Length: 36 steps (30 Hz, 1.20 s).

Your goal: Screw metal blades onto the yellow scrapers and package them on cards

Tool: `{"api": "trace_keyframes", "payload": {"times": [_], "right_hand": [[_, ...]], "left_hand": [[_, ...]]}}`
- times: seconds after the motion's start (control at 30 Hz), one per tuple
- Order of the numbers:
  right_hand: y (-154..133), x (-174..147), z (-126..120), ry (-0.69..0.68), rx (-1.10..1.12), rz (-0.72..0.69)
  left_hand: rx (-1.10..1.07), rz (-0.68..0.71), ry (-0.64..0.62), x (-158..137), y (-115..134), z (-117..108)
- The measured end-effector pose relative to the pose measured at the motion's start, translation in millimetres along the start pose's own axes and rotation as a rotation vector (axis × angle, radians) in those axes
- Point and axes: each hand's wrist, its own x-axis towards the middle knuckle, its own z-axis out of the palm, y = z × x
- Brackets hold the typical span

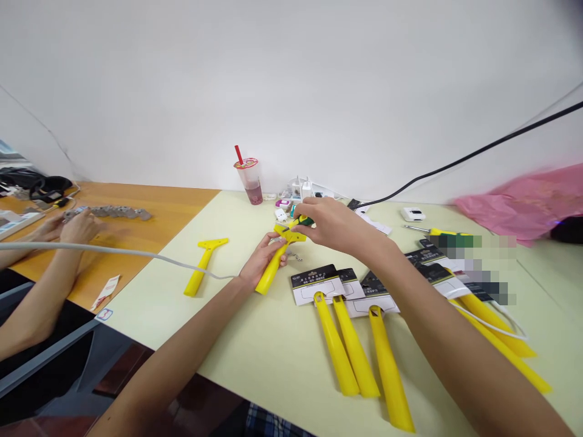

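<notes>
Grasped in the left hand (262, 262) is a yellow scraper (270, 274), nearer to the person than the drink cup (250, 183); the right hand (331, 224), fingers closed, grasps a screwdriver (305, 221), its tip near the scraper's head, though contact I cannot confirm. If pressed at a slant, this screwdriver could perhaps slip toward the left hand. Another scraper (199, 272) lies nearer and leftward of the cup

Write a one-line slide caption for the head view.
The left hand holds a yellow T-shaped tool while the right hand holds a screwdriver at its wide end.
</notes>
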Motion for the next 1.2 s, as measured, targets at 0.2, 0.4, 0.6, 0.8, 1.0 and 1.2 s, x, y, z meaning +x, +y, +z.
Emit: {"api": "trace_keyframes", "payload": {"times": [0.2,0.4,0.6,0.8,1.0,1.2], "right_hand": [[1.3,0.9,-0.2,0.003,-0.047,0.017],[3.1,0.1,-1.6,0.005,-0.046,0.032],[-10.5,-5.2,-14.7,0.041,-0.055,0.008],[-16.1,-10.7,-32.2,0.008,0.008,0.095],[0.2,-3.4,-11.0,-0.181,-0.071,0.168],[8.8,1.5,9.6,-0.225,-0.071,0.160]], "left_hand": [[0.040,0.006,0.008,0.2,-0.8,1.0],[0.093,0.022,0.018,1.8,-1.9,-0.3],[0.069,0.073,0.084,4.2,2.3,-1.6],[0.003,0.099,0.104,8.1,7.3,-9.6],[-0.026,0.131,0.104,10.9,7.6,-16.3],[-0.007,0.130,0.094,8.7,7.3,-13.7]]}}
